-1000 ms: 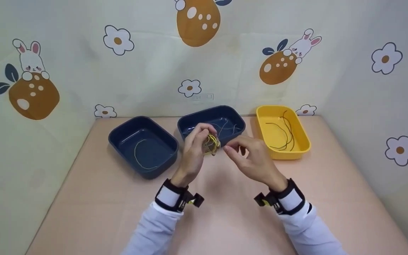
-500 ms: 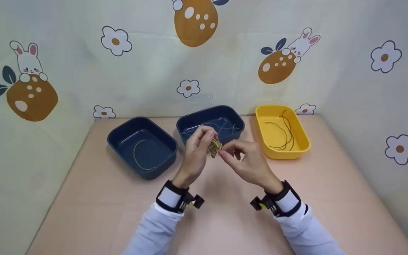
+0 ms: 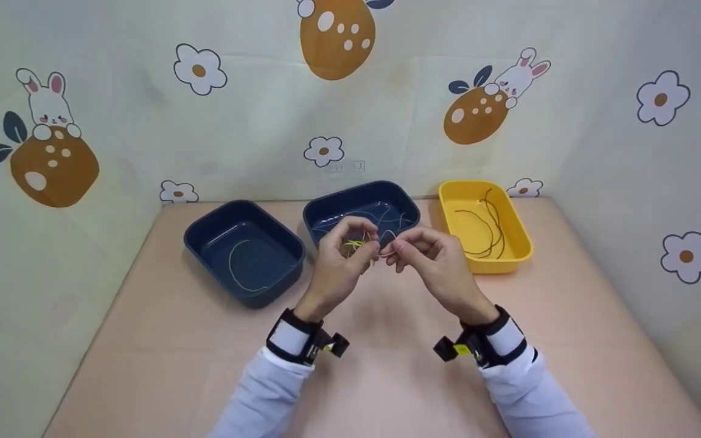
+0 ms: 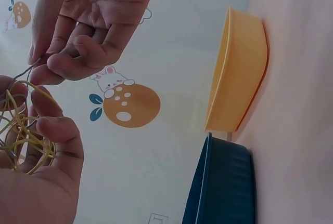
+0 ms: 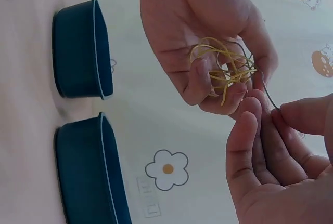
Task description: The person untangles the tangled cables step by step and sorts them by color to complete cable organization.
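My left hand [image 3: 335, 261] holds a tangled bundle of thin yellow and grey strings [image 5: 226, 68] in its curled fingers, above the table in front of the middle bin. Close by on the right, my right hand [image 3: 439, 264] pinches a grey string [image 5: 270, 96] between thumb and forefinger; it runs out of the bundle near the left thumb. The fingertips of both hands are close together in the right wrist view. In the left wrist view the bundle [image 4: 26, 135] sits at the left edge, partly covered by the left fingers.
A dark blue bin [image 3: 198, 243] on the left holds one yellowish string [image 3: 232, 267]. Behind my hands, a second blue bin [image 3: 362, 190] contains several greyish strings. The yellow bin [image 3: 524, 243] at right has dark strings [image 3: 499, 225] inside. A patterned wall covering [image 3: 253, 134] rises behind.
My right hand has come in to the bundle, then drawn slightly back to the right with a string pinched. The left hand has turned its thumb over the bundle. The bins stay put.
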### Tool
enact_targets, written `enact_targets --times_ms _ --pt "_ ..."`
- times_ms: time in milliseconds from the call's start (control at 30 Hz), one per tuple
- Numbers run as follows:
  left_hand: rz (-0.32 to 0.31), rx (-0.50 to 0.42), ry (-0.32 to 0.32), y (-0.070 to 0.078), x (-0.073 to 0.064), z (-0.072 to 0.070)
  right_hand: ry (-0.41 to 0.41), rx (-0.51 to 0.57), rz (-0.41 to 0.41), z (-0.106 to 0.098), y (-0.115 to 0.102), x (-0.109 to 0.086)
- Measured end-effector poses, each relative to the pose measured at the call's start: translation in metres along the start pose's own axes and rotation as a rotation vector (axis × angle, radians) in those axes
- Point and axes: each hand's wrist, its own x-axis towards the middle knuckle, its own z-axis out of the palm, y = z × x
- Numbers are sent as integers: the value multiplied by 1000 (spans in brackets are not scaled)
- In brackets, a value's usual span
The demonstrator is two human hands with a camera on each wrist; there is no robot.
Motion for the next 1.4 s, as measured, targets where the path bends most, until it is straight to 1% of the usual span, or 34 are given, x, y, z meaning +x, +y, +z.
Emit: enact_targets --times_ms 133,233,433,567,800,1033,1100,1200,1300,1400 --pt "2 3 2 -1 1 -1 -12 129 47 0 0 0" --pt "2 6 -6 0 1 -1 -14 199 67 0 1 0" --pt "-3 36 -55 -1 0 0 1 308 79 1 2 1" --pt "-18 47 -77 -2 1 1 20 344 99 1 1 2" --pt "-49 61 -80 -1 0 -1 65 324 117 -2 2 2" --pt "-62 86 -136 -1 -1 -5 63 452 162 -3 3 4" --pt "-60 90 -151 0 0 -6 69 457 170 -4 3 4" --pt "-56 100 -171 0 0 -8 79 413 162 -4 3 4" --pt "-49 116 -190 -1 1 -10 81 333 132 -5 3 4" --pt "-47 122 -203 -1 1 -12 80 223 92 -7 3 4"
